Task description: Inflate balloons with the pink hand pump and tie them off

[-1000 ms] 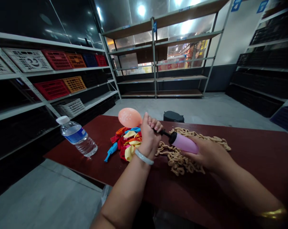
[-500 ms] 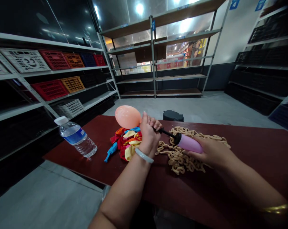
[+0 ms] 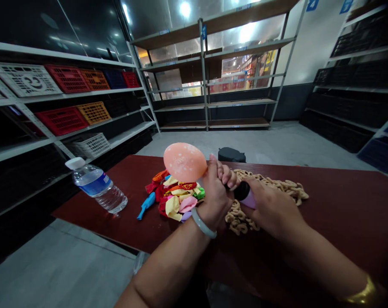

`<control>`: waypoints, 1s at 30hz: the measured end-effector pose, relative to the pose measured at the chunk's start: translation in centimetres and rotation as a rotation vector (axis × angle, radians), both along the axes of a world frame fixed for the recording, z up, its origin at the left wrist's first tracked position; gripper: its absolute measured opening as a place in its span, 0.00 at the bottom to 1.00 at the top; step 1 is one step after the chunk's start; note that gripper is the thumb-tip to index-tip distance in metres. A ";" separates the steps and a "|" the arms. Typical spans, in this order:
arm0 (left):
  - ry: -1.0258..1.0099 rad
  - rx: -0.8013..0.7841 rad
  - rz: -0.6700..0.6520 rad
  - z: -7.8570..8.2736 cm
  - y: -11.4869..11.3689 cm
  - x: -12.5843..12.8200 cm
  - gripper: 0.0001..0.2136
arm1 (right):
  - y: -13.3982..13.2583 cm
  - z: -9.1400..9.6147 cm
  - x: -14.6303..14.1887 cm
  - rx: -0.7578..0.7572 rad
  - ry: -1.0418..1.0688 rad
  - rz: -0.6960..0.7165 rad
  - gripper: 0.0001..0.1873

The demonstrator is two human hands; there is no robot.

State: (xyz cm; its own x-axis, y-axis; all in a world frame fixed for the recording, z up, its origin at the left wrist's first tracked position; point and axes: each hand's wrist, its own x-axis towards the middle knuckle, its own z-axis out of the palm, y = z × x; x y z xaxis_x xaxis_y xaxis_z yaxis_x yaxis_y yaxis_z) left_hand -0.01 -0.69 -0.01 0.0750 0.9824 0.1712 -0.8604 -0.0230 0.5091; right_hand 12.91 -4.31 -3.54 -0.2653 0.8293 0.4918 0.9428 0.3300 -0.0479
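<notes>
My left hand [image 3: 217,188] is closed around the neck of a pink-orange balloon [image 3: 184,162] and the nozzle end of a small hand pump. The balloon is partly blown up and stands out to the left above the table. My right hand [image 3: 268,208] is wrapped round the pump's purple barrel [image 3: 247,194], pressed up close to the left hand, and the black rod is hidden. A pile of limp balloons [image 3: 174,197] in many colours lies just left of my hands. A heap of tan chain links [image 3: 277,188] lies under and behind them.
A water bottle [image 3: 95,185] stands at the left end of the dark red table [image 3: 341,205]. A blue limp balloon [image 3: 145,206] lies beside the pile. A black object [image 3: 231,154] sits behind the table. Shelving with coloured crates [image 3: 61,120] lines the left wall.
My right hand has pushed the pump barrel in towards the left hand, hiding the black rod. The balloon has grown larger. Both hands have shifted a little to the right.
</notes>
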 end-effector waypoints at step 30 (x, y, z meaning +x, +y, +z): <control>-0.068 -0.106 0.049 -1.0 3.7 -2.7 0.21 | 3.2 2.1 -1.5 -0.223 -0.034 0.032 0.26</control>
State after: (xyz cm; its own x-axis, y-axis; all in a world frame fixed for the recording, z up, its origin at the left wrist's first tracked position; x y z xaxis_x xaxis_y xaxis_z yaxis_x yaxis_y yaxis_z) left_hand -2.71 3.02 -0.99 0.0179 0.9974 0.0691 -0.8921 -0.0153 0.4515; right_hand 11.42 -1.15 -1.41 -0.3067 0.9073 0.2877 0.9342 0.3448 -0.0915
